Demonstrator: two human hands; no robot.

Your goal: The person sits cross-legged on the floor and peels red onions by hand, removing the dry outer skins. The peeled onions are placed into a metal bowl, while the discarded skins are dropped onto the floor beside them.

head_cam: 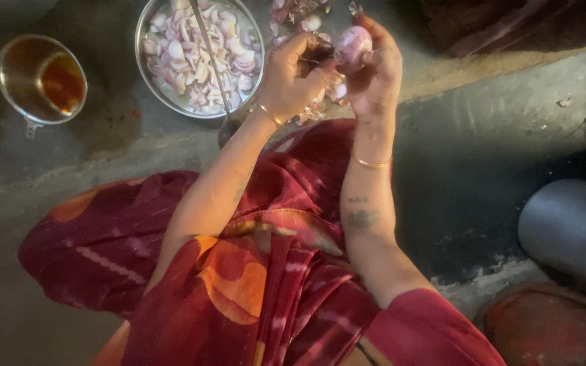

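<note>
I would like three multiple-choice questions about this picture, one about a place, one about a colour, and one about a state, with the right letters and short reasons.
1. Where does the steel bowl of sliced onion stand?
A. on the person's lap
B. on the floor, ahead and left of the hands
C. on the dark cylinder at the right

2. What colour is the liquid in the small metal cup?
A. amber-brown
B. white
C. green

3. What state is the onion in the right hand?
A. cut into slices
B. whole, with purple skin partly on
C. lying loose on the floor

Answers: 1 B, the bowl sits on grey floor beside the left hand. 2 A, the liquid looks amber. 3 B, it is round and uncut between the fingers.
</note>
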